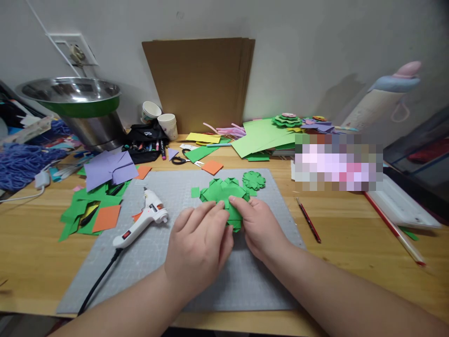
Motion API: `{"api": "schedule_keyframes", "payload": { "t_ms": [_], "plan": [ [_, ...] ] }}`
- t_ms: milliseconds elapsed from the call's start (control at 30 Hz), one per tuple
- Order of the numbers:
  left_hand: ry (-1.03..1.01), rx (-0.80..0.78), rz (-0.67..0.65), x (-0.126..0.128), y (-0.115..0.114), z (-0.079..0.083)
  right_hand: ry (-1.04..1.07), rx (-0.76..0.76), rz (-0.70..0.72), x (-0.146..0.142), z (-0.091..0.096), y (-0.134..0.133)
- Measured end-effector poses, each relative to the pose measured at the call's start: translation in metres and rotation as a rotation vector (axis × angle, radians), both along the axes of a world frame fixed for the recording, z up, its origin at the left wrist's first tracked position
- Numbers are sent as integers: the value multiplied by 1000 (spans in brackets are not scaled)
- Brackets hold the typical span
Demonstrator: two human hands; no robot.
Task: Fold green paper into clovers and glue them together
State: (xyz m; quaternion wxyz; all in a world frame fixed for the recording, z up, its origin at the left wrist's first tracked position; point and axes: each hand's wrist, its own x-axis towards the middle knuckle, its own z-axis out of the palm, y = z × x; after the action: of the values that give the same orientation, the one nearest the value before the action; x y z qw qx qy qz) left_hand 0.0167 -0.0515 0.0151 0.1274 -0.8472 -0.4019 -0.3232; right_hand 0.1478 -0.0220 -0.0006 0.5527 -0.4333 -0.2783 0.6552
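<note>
Between my hands is a green paper flower point(224, 189) with folded petal edges, held just above the grey cutting mat point(224, 285). My left hand point(198, 243) is closed on its near left side and covers part of it. On the right side, my right hand point(263, 224) pinches the flower with the thumb on top. Just beyond, a smaller green paper flower point(254, 180) lies near the mat's far edge. A small green paper square point(195, 192) rests left of the held flower. To the left lies a white hot glue gun point(143, 217), its nozzle pointing away from me.
Green paper scraps point(75, 210), an orange square point(107, 218) and purple paper point(110, 168) lie left. Scissors point(185, 159) sit beyond the mat. A red-and-black pencil point(308, 220) is at right. Brown cardboard point(199, 84) leans on the wall near paper cups point(167, 125) and a steel bowl point(70, 91).
</note>
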Motion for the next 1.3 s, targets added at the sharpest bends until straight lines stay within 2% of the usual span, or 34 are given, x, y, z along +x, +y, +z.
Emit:
{"api": "schedule_keyframes", "payload": {
  "t_ms": [167, 367, 433, 533, 600, 667, 767, 800, 867, 967, 1133, 1300],
  "plan": [
    [56, -20, -13, 3, -4, -4, 78, -41, 17, 1, 3, 1],
    [20, -29, -8, 0, -5, -2, 45, -24, 70, 3, -1, 3],
    [-69, -34, -17, -5, -3, -1, 34, -12, 67, 3, -3, 3],
    [-382, -102, 54, -11, 6, -4, 64, -6, 81, 3, -5, 4],
    [-649, -279, 162, -14, 15, -8, 85, -12, 90, 2, -5, 4],
    [-878, -609, 201, -14, 25, -12, 89, -21, 87, 1, -6, 3],
    [-1058, -1158, 67, -13, 34, -12, 84, -33, 78, 1, -6, 3],
    [-1088, -1277, 22, -13, 34, -11, 82, -38, 75, 1, -5, 3],
    [-1150, -1391, -19, -12, 34, -8, 82, -46, 76, 1, -4, 2],
    [-1226, -1390, -35, -12, 32, -5, 86, -72, 115, 2, -2, 2],
    [-1173, -1287, -63, -14, 30, -10, 81, -107, 222, 4, -1, 2],
    [-1133, -1234, -89, -12, 28, -12, 104, -99, 194, 4, -3, 2]
  ]
}}
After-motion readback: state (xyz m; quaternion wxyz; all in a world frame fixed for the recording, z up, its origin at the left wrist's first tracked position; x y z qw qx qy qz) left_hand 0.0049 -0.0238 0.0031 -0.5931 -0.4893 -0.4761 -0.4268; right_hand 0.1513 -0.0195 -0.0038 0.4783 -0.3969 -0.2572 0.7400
